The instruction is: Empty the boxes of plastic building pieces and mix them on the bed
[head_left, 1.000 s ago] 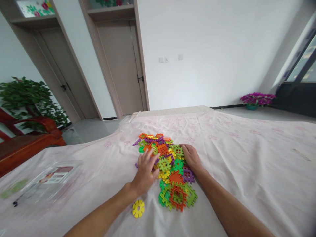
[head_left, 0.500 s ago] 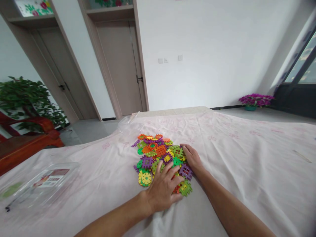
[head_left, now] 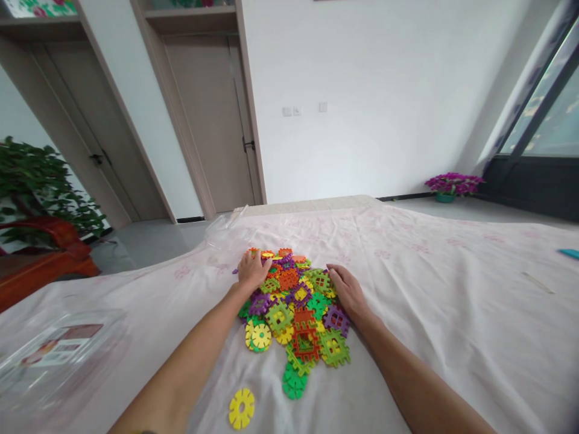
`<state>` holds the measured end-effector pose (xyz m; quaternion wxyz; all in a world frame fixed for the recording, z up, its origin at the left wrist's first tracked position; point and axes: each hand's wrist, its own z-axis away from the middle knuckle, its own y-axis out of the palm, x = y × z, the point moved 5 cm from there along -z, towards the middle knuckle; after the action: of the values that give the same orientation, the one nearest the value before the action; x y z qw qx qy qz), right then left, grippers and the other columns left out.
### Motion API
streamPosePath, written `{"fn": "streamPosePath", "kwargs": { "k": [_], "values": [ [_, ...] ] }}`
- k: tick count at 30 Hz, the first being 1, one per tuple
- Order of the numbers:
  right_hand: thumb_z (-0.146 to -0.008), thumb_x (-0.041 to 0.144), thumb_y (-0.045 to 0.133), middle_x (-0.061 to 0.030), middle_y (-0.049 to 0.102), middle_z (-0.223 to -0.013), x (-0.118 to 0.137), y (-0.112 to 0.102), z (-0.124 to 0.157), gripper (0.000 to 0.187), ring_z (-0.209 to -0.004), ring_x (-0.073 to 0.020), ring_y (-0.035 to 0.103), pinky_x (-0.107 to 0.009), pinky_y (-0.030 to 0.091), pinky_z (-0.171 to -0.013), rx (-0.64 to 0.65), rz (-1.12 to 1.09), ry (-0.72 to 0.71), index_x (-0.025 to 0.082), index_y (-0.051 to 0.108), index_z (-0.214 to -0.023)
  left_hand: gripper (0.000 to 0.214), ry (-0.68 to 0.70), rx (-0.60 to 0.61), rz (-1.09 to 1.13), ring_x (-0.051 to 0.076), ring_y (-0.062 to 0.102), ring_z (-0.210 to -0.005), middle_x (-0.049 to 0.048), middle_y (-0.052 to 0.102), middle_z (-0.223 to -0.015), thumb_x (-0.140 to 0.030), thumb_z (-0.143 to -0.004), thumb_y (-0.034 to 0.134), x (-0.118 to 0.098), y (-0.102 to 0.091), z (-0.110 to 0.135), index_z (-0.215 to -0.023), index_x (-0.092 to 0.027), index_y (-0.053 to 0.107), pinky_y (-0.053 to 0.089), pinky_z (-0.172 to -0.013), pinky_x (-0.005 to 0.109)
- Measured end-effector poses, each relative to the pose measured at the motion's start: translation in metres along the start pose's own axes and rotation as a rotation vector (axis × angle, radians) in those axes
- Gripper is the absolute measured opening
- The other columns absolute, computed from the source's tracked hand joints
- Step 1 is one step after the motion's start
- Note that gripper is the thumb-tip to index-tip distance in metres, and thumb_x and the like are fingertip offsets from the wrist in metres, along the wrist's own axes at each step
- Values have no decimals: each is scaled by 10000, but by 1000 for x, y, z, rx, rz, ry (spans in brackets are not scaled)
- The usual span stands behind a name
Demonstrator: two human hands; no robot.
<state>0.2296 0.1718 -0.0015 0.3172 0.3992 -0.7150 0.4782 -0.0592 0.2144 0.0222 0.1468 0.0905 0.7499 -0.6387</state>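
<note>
A heap of interlocking plastic pieces, square grids and notched discs in several colours, lies on the cloth. My left hand (head_left: 253, 270) rests over its far left edge, fingers spread on an orange piece (head_left: 254, 249) and its neighbours. Against the right side lies my right hand (head_left: 349, 293), fingers stretched out beside a lime square piece (head_left: 321, 280). Nearer to me in the heap are a red square piece (head_left: 306, 343) and a lime one (head_left: 335, 348). A green disc (head_left: 294, 381) pokes out at the front, and a yellow disc (head_left: 241, 408) lies apart.
A clear plastic box (head_left: 63, 349) with a label sits at the left on the pale flowered cloth (head_left: 429, 301). Another clear plastic container (head_left: 228, 229) stands behind the heap. A thin stick (head_left: 538, 283) and a blue object (head_left: 569, 253) lie at the right.
My left hand has moved from the front of the heap to its far left edge. The front pieces now show, with a yellow disc lying apart. My right hand stays at the right side.
</note>
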Motion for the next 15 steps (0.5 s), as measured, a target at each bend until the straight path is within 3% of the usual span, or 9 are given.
{"fn": "streamPosePath", "kwargs": {
  "k": [4,8,11,15],
  "values": [
    [-911,444,388,-96,679,-1160,-2,0,-1,440,-1111,-246,592,-389,430,-1003,-14,44,-21,191,676,-1127,667,-68,64,-26,378,343,-1375,201,365,-1496,-618,-905,315,10,17,-35,-1433,-211,356,264,-1077,542],
    [-914,427,382,-92,682,-1143,-1,2,-2,428,-1100,-241,592,-392,420,-1012,14,69,-36,195,676,-1121,678,-60,124,-50,414,352,-1357,170,340,-1520,-671,-847,373,9,25,-53,-1394,-275,428,281,-1053,561],
    [-912,430,381,-88,682,-1143,1,2,-1,428,-1098,-241,595,-386,422,-1009,14,73,-31,200,676,-1120,593,-8,135,-67,401,375,-1332,122,357,-1521,-621,-848,401,4,26,-50,-1343,-305,483,299,-1043,553],
    [-911,435,381,-91,689,-1123,4,2,-1,429,-1081,-245,602,-376,430,-993,17,64,-39,199,681,-1106,548,93,126,-66,358,413,-1291,98,430,-1466,-548,-860,411,-3,20,-27,-1335,-287,489,332,-1035,503]
  ]
}}
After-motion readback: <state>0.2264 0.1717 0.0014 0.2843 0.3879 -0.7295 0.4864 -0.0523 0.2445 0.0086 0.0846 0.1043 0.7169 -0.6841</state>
